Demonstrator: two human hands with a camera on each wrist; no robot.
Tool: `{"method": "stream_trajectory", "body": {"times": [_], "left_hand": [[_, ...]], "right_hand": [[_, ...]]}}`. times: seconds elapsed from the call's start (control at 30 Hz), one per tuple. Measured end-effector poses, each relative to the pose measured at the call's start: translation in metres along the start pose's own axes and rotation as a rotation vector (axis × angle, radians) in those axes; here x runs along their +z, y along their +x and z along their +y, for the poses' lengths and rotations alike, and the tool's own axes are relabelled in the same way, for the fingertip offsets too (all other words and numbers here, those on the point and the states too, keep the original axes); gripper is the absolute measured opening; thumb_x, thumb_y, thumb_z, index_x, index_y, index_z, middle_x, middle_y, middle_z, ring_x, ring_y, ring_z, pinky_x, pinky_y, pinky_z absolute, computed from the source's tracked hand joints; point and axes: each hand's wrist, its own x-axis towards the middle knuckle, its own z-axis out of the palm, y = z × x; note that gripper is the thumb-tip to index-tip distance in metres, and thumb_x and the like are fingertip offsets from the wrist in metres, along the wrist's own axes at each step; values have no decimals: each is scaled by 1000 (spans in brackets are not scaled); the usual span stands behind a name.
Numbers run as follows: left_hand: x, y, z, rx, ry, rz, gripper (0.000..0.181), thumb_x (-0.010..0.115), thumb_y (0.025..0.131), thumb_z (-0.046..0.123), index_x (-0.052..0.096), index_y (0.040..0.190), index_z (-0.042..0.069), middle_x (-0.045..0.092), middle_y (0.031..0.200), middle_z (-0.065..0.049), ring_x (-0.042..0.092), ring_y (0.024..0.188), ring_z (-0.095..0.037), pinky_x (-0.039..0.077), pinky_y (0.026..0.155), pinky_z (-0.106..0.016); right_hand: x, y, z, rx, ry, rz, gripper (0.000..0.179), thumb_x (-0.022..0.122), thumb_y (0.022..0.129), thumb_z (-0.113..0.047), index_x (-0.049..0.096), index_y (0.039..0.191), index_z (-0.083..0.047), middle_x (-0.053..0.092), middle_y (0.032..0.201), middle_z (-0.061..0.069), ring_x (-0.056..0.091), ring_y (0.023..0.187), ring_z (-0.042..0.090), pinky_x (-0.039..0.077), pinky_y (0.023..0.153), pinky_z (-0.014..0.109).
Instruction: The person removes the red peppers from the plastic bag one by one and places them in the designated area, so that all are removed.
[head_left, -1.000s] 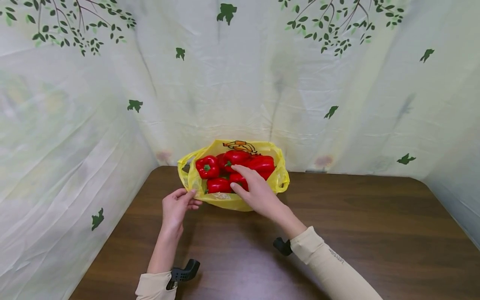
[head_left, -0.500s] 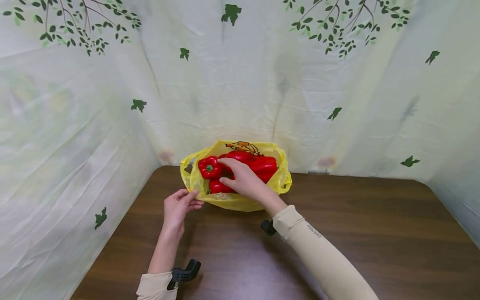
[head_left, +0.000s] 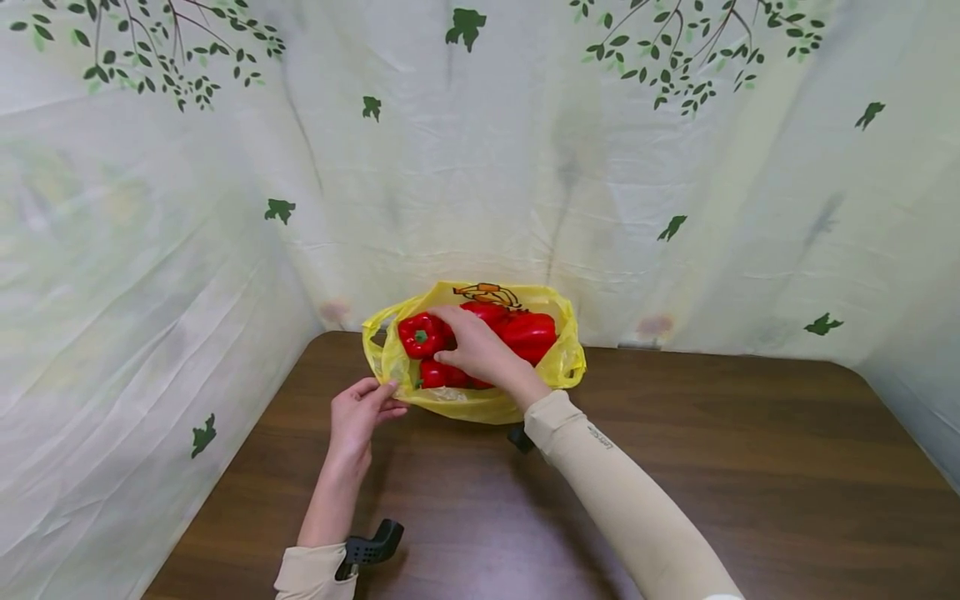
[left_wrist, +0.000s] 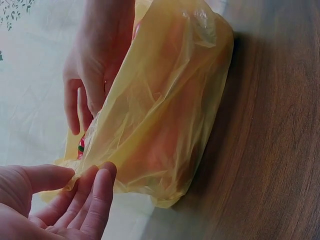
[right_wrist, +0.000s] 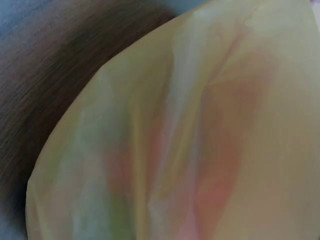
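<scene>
While the yellow bag (head_left: 465,404) sits at the back of the brown table (head_left: 750,467) against the leaf-print sheet (head_left: 675,167), the right hand (head_left: 472,350) curls over the red peppers (head_left: 528,329) inside, further in than a second ago. Left wrist view: left hand (left_wrist: 60,200) pinches the bag's edge. Right wrist view: just blurry yellow plastic, hand hidden.
</scene>
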Motion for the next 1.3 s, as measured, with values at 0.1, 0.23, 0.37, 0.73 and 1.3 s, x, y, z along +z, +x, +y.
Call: {"method": "stream_trajectory", "body": {"times": [0.1,0.23,0.37,0.73,1.3], "left_hand": [[0,0,-1,-2,-7,-3,31,65,97,17,60,117,-6,66,96,-10,71,79,-21,58,82,-33],[0,0,-2,0,-18,1,29,65,97,15,60,116,-7,67,95,-10,71,78,-21,58,81,-34],[1,0,-1,14,-31,-4,29,65,96,15,60,114,-8,67,91,-9,71,76,-20,58,79,-33],[1,0,-3,23,-60,-25,32,66,95,14,59,115,-10,68,90,-9,70,74,-20,59,78,-32],[-1,0,-2,12,-54,-12,30,66,96,14,60,115,-8,69,89,-9,71,75,-20,58,79,-33]], "right_hand": [[2,4,2,-11,-13,-17,72,79,85,-21,43,147,-16,48,145,0,43,132,17,34,112,34],[6,8,3,-20,-45,-33,75,80,84,-21,42,148,-16,46,147,2,41,134,18,34,113,34],[11,12,4,-26,-81,-18,77,81,83,-22,41,148,-16,46,145,3,42,132,20,37,111,35],[20,15,10,-62,-160,70,75,83,80,-21,46,145,-16,46,140,2,43,127,19,41,106,30],[18,9,6,-87,-64,152,73,86,75,-20,49,138,-16,49,132,0,47,119,16,44,103,29]]}}
